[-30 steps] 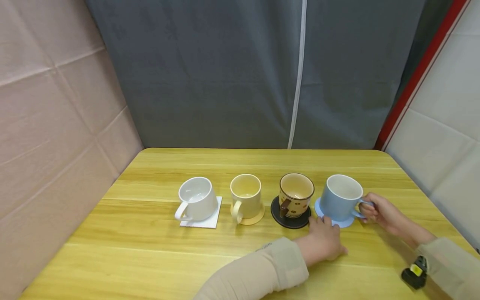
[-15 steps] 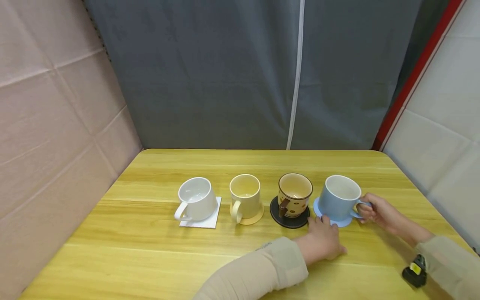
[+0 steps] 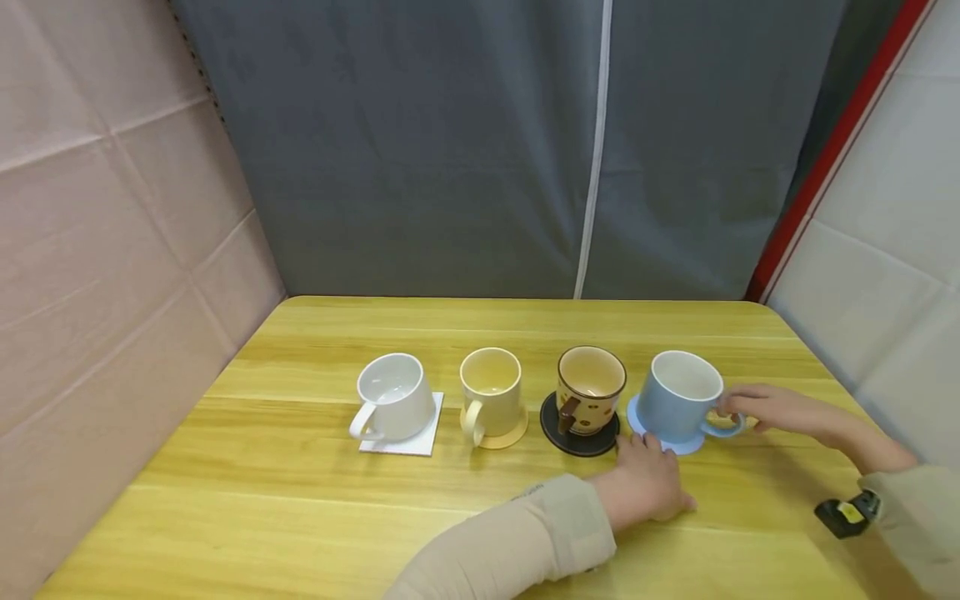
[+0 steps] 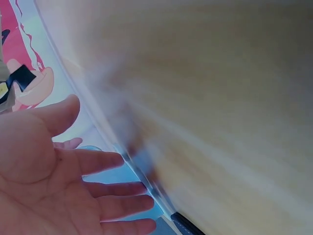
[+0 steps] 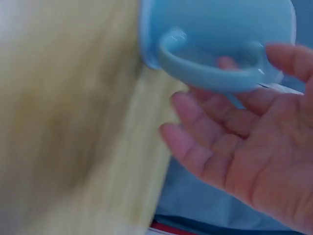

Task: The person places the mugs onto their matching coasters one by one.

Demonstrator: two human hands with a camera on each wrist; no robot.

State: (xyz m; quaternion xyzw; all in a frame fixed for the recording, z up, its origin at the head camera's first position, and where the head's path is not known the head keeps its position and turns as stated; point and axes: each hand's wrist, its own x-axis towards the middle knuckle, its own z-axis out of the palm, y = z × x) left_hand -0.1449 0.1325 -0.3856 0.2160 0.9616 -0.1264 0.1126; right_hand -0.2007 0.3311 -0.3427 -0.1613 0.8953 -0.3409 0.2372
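Observation:
A light blue mug point(image 3: 678, 396) stands on a round blue coaster point(image 3: 686, 446) at the right end of a row. Beside its handle point(image 5: 215, 73) is my right hand point(image 3: 780, 410), with fingers loose and apart and thumb extended. In the right wrist view one fingertip shows through the handle loop, and no firm grip on it is seen. My left hand point(image 3: 651, 483) lies palm down at the front edge of the blue coaster, its fingertips touching it. Straight, spread fingers point(image 4: 122, 205) show in the left wrist view.
Left of the blue mug stand a patterned brown-handled mug point(image 3: 588, 392) on a black coaster point(image 3: 551, 425), a yellow mug point(image 3: 491, 396) on a yellow coaster point(image 3: 521, 433) and a white mug point(image 3: 393, 400) on a white square coaster point(image 3: 423, 442). A grey curtain point(image 3: 450, 167) hangs behind the wooden table point(image 3: 262, 483).
My right hand has loosened from the blue mug's handle and its forearm has shifted outward to the right. The left hand and all the mugs stay in place.

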